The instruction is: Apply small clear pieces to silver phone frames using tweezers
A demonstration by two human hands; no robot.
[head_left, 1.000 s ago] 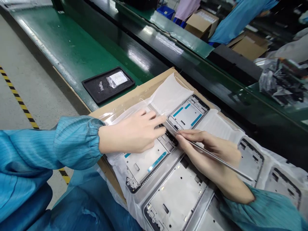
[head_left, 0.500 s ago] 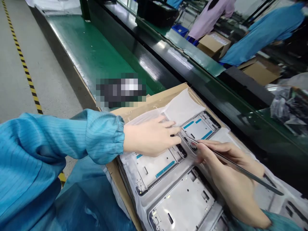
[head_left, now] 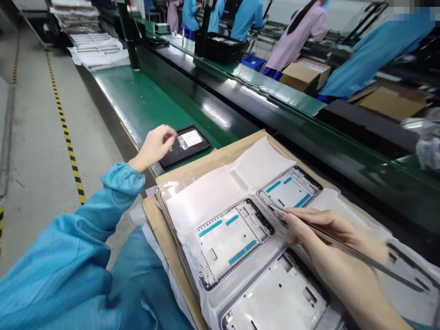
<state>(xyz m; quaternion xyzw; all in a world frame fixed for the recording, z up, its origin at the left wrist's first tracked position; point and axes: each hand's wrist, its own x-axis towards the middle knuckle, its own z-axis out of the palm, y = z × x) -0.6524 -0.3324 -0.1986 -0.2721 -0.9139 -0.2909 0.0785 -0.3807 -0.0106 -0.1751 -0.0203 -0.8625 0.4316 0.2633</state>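
Note:
My left hand point(head_left: 154, 145) hovers at the left side of a shallow black tray point(head_left: 172, 159), fingers curled and pressed together; what they hold, if anything, is hidden. In the tray lie a white label point(head_left: 191, 138) and a small clear plastic piece point(head_left: 182, 143). My right hand point(head_left: 330, 243) grips metal tweezers point(head_left: 357, 253), their tips over the near corner of a phone frame point(head_left: 290, 189) with blue strips. Another blue-stripped phone frame point(head_left: 223, 247) lies to its left. Nearer to me is a phone frame point(head_left: 271, 298) without blue strips, partly behind my right hand.
The frames sit in a grey moulded tray point(head_left: 220, 298) inside a cardboard box point(head_left: 247, 140), with white liner paper point(head_left: 202, 197). A green bench point(head_left: 137, 101) runs beyond. Stacked white trays point(head_left: 99, 48) stand far left. Across the line are several people and open cartons point(head_left: 305, 73).
My left hand has left the phone frames and moved up and left to the black tray. My right hand keeps the tweezers at the same frame. The view has tilted up.

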